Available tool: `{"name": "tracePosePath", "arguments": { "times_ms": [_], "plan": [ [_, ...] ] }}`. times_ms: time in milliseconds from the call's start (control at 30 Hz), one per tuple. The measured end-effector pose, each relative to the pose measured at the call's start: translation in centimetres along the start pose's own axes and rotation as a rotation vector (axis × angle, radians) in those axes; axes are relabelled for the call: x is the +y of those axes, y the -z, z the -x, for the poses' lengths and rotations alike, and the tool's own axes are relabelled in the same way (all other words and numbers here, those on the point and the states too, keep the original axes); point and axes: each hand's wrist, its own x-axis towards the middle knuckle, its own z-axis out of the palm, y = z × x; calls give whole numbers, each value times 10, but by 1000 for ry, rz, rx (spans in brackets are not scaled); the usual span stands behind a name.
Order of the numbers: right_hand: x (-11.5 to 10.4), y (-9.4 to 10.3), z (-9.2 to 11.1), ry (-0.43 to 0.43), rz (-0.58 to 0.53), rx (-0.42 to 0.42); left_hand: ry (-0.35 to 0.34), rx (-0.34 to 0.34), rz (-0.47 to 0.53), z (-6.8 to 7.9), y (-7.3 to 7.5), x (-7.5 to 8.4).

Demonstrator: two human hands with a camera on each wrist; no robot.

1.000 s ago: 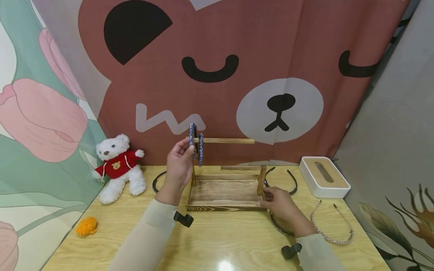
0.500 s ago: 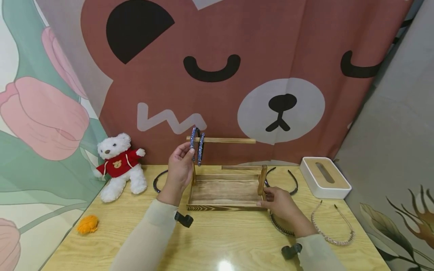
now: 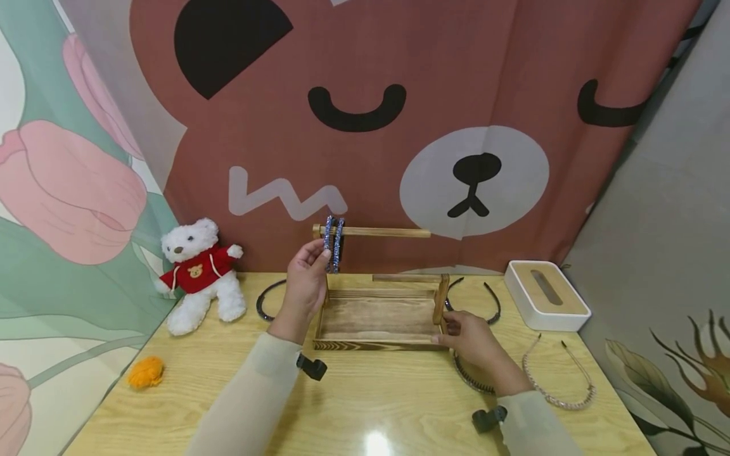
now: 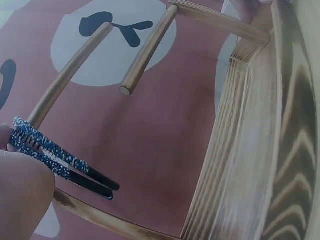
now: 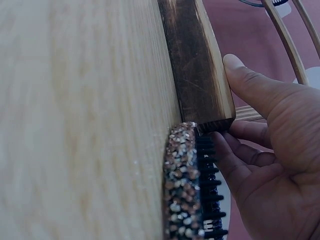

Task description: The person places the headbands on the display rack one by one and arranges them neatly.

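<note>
Two blue glittery headbands hang side by side over the upper rod (image 3: 388, 232) of a wooden rack (image 3: 376, 346), near its left end. My left hand (image 3: 305, 275) pinches the left headband (image 3: 327, 235) between thumb and fingers. Close beside it is the other blue headband (image 3: 339, 237). In the left wrist view, the thumb (image 4: 25, 187) lies against the glittery band (image 4: 62, 172), and both dark tips point downward past the rod. My right hand (image 3: 476, 342) grips the right front corner of the rack's base (image 5: 200, 75), thumb on one side and fingers curled under.
A dark toothed headband (image 5: 182, 180) lies beside the rack's right corner. Other headbands lie at left (image 3: 261, 304), behind the right hand (image 3: 495, 313) and at far right, a beaded one (image 3: 576, 405). A tissue box (image 3: 547, 297), teddy bear (image 3: 196, 278) and orange yarn bundle (image 3: 146, 372) stand around.
The left headband has shifted slightly right along the rod and lowered, now level and nearly parallel with the other one. My left hand moved with it; my right hand keeps its place.
</note>
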Motion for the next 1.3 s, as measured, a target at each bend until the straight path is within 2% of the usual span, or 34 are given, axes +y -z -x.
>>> {"name": "tracePosePath", "arguments": {
  "times_ms": [533, 933, 1033, 1100, 1167, 1233, 1300],
  "plan": [
    [0, -1, 0, -4, 15, -3, 17, -13, -27, 1, 3, -4],
    [-3, 0, 0, -6, 21, 0, 22, -6, -12, 2, 4, -5],
    [-3, 0, 2, -10, 23, -2, 19, -16, -38, 4, 6, -4],
    [-3, 1, 3, -12, 22, 1, 11, -24, -105, 5, 10, -2],
    [-4, 1, 4, -9, 17, 6, 8, -21, -246, 6, 20, 0],
    [-4, 1, 4, 3, 10, 6, 12, -19, -453, 6, 36, 5],
    [-5, 1, 4, 11, 4, 6, 27, -39, -710, 6, 55, 11]
  ]
}}
